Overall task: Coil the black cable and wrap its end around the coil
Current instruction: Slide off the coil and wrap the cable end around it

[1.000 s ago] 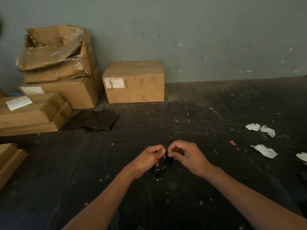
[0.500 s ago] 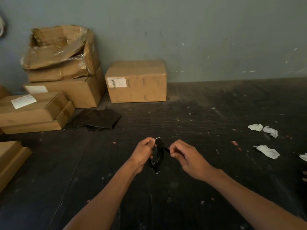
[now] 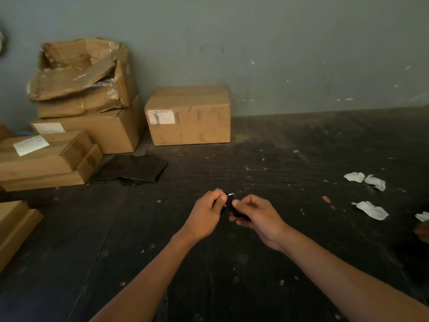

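Note:
A small black cable coil (image 3: 230, 205) hangs between my two hands above the dark floor, near the middle of the head view. My left hand (image 3: 206, 214) pinches its left side with thumb and fingers. My right hand (image 3: 257, 217) grips the right and lower side. A small shiny metal plug tip (image 3: 231, 194) sticks up at the top of the coil. Most of the coil is hidden by my fingers and blends with the dark floor.
Cardboard boxes (image 3: 188, 115) stand stacked along the grey wall at the left and centre. A dark folded sheet (image 3: 132, 169) lies in front of them. Crumpled white paper scraps (image 3: 370, 209) lie on the floor at the right.
The hanging loop seen below my hands has been gathered up between them. My right hand moved in closer to the left, and the plug end now points up at the top.

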Tool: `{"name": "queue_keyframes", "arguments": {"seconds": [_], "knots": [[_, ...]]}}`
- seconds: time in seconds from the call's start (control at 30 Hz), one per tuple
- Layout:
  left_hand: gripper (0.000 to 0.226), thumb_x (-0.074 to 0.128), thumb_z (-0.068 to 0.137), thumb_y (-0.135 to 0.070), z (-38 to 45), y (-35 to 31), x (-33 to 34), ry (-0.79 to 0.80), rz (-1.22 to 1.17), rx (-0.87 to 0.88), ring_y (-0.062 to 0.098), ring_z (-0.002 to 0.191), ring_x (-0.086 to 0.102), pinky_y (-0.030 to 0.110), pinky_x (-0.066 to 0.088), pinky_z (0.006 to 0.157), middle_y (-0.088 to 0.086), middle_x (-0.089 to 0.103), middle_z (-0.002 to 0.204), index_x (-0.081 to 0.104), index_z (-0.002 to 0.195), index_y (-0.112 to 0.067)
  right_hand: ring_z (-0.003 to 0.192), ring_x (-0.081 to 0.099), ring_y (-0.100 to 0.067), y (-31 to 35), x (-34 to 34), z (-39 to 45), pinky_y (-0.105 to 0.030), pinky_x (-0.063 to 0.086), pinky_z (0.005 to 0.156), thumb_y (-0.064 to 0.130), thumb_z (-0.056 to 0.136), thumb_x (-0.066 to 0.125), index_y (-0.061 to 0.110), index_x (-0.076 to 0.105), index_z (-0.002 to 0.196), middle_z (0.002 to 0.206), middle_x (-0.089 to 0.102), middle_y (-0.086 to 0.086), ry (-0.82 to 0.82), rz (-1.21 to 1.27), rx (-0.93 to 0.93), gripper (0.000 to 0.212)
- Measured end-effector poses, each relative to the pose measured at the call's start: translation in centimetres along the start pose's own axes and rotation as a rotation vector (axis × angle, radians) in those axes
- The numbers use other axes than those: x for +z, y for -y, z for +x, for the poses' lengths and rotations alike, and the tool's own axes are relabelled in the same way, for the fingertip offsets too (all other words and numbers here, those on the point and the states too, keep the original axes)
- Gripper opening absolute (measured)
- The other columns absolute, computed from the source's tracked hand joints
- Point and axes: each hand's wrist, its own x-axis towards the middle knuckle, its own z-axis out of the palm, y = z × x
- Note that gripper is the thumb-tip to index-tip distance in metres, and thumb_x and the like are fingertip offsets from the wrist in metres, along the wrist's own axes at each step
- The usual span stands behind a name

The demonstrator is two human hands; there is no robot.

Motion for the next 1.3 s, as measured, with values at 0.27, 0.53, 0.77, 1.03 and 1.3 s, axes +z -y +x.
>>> {"name": "queue_keyframes", "arguments": {"seconds": [0.27, 0.53, 0.77, 1.03, 1.3], "knots": [[0.016, 0.042, 0.104, -0.016, -0.7, 0.3, 0.1, -0.025, -0.15, 0.003, 0.015, 0.094, 0.062, 0.034, 0.055, 0.081, 0.005, 0.062, 0.104, 0.052, 0.117, -0.021, 0.068, 0.066, -0.016, -0.2, -0.5, -0.2, -0.027, 0.054, 0.063, 0.009, 0.083, 0.071, 0.008, 0.076, 0.098, 0.078, 0.073, -0.008, 0.028, 0.295, 0.317, 0.016], [0.024, 0.042, 0.104, -0.014, -0.5, -0.2, 0.8, -0.097, -0.314, -0.032, 0.013, 0.108, 0.062, 0.025, 0.055, 0.087, 0.007, 0.059, 0.122, 0.038, 0.127, -0.017, 0.059, 0.06, -0.013, -0.5, 0.8, -0.2, -0.023, 0.047, 0.055, 0.014, 0.084, 0.072, 0.005, 0.072, 0.1, 0.069, 0.068, -0.006, -0.078, 0.205, 0.469, 0.018], [0.018, 0.044, 0.103, -0.012, -0.9, 0.2, 2.3, -0.162, -0.317, -0.019, 0.006, 0.097, 0.066, 0.021, 0.053, 0.08, 0.002, 0.065, 0.108, 0.051, 0.116, -0.024, 0.058, 0.059, -0.013, -0.4, 2.8, 0.7, -0.024, 0.047, 0.053, 0.014, 0.084, 0.072, 0.006, 0.071, 0.092, 0.065, 0.069, -0.005, -0.201, 0.461, 0.443, 0.011], [0.017, 0.046, 0.103, -0.013, -1.4, 0.8, 2.2, -0.209, -0.348, -0.011, 0.0, 0.079, 0.063, 0.018, 0.052, 0.071, -0.001, 0.064, 0.094, 0.054, 0.115, -0.021, 0.063, 0.058, -0.014, -0.3, 3.4, 0.9, -0.025, 0.047, 0.058, 0.006, 0.088, 0.064, 0.003, 0.069, 0.101, 0.064, 0.071, -0.006, -0.208, 0.643, 0.398, 0.014], [0.02, 0.053, 0.1, -0.014, -1.6, 1.2, 2.3, -0.269, -0.387, -0.044, 0.008, 0.076, 0.064, 0.021, 0.055, 0.072, 0.0, 0.068, 0.094, 0.063, 0.113, -0.025, 0.069, 0.06, -0.018, 0.2, 3.6, 0.8, -0.025, 0.047, 0.061, 0.006, 0.092, 0.058, 0.004, 0.066, 0.107, 0.091, 0.069, -0.014, -0.144, 0.613, 0.391, 0.017]]}}
